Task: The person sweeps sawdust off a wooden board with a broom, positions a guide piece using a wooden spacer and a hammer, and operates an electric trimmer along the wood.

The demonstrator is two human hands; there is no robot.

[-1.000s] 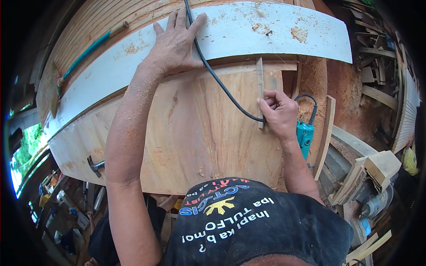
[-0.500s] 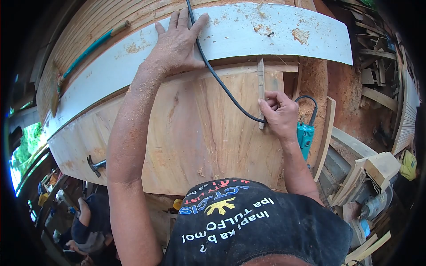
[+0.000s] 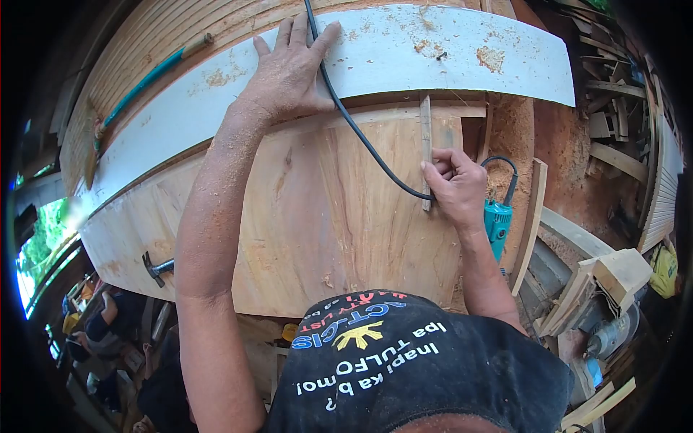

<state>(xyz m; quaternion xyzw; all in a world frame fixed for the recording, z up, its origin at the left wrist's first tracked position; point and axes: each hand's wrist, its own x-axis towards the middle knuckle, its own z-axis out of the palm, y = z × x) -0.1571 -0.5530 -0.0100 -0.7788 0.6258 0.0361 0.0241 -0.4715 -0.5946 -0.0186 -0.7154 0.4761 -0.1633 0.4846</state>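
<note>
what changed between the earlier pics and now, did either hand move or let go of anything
Only the people in the lower-left background visibly moved: a bare arm there now shows farther up and left than in the picture just before. Nothing was taken hold of or let go. The left hand stays spread on the white board, the right hand at the thin wooden strip.

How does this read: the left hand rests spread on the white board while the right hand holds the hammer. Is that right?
Not quite: in the head view, the right hand holds a narrow wooden strip, not the hammer. The left hand does rest spread on the white board.
</note>
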